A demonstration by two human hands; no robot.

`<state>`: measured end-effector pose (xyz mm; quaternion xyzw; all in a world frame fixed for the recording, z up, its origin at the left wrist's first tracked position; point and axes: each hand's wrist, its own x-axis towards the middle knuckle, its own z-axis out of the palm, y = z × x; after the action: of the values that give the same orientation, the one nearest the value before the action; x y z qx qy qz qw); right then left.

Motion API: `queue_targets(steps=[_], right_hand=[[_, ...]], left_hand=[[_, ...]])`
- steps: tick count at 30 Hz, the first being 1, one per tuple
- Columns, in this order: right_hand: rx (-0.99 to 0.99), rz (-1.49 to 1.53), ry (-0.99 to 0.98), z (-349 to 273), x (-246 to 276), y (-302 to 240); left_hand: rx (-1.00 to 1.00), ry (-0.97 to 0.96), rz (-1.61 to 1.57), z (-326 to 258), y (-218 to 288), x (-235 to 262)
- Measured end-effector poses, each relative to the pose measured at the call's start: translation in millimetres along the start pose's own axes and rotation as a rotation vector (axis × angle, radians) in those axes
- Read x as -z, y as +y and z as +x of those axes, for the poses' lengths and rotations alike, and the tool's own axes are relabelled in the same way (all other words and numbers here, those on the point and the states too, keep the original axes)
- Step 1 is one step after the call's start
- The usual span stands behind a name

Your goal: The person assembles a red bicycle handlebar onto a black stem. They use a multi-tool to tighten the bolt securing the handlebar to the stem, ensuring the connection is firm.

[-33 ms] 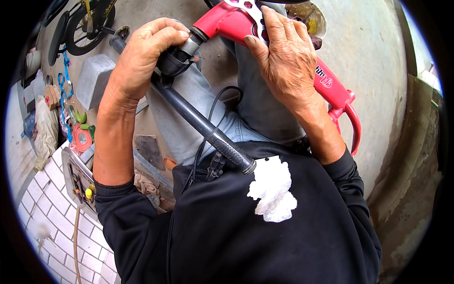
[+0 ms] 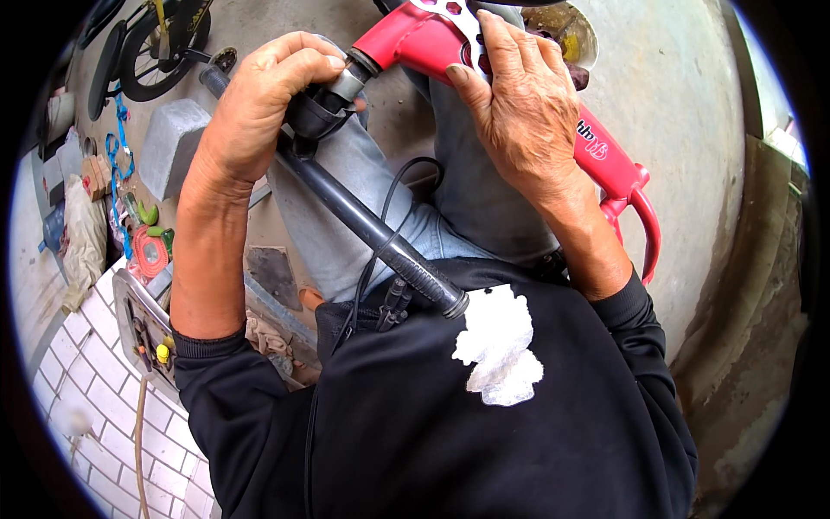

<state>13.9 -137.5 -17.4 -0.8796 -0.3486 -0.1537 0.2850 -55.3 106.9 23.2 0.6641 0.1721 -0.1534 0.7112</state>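
Note:
A red bicycle frame [image 2: 618, 169] lies across my lap, its head tube [image 2: 389, 41] pointing to the left. My left hand [image 2: 264, 104] is closed round the black handlebar stem [image 2: 316, 117], thumb and fingers at its silver collar [image 2: 347, 85] beside the head tube. The black handlebar [image 2: 359, 221] slants from beyond my left wrist down to my belly, with a thin black cable [image 2: 386, 195] along it. My right hand [image 2: 532, 108] grips the frame from above, fingers together and thumb apart. A flat silver metal piece with holes [image 2: 467, 24] sits against its fingertips.
A grey block [image 2: 173, 147] stands left of my knee, near a small-wheeled bike [image 2: 164, 52]. Blue strap [image 2: 112, 151], a red coil [image 2: 149, 251] and cloth [image 2: 86, 233] lie farther left. A metal tray [image 2: 143, 316] rests by my left elbow. A bucket [image 2: 584, 35] stands beyond my right hand.

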Motion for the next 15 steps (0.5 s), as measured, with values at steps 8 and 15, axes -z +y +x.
queue_targets(steps=[8,15], right_hand=[[-0.016,0.052,-0.004,0.7,1.4,3.3],[0.021,-0.005,-0.015,-2.4,-2.4,9.1]], left_hand=[[-0.115,0.020,0.033,0.6,-0.6,-4.8],[-0.177,0.045,0.191,-2.8,2.0,-5.0]])
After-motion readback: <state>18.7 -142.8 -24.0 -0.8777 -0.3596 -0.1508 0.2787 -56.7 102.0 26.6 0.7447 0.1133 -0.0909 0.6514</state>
